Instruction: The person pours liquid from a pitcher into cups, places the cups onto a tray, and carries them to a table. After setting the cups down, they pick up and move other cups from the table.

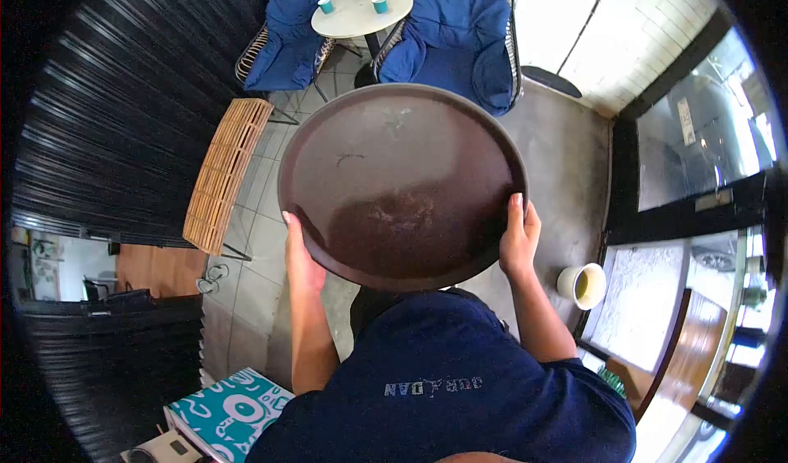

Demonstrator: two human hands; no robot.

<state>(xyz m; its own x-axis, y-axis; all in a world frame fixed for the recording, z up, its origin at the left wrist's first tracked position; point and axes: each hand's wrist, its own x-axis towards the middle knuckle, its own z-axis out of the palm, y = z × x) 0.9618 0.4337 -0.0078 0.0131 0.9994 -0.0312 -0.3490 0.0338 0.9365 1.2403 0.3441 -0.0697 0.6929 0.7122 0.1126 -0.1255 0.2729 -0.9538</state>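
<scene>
A large oval brown tray (pixel 402 167) with a raised rim is held out in front of my body. Scuff marks show on its surface, and nothing stands on it. My left hand (pixel 302 254) grips the lower left rim, thumb on top and fingers underneath, mostly hidden. At the right rim, my right hand (pixel 519 235) is closed on the edge, its thumb over the rim and other fingers behind it.
Ahead stands a round white table (pixel 361 17) with two teal cups (pixel 379 4), between blue-cushioned chairs (pixel 451 32). A wicker bench (pixel 227 176) is at the left, a white bucket (pixel 581 286) at the right, and a teal patterned box (pixel 234 414) at the lower left.
</scene>
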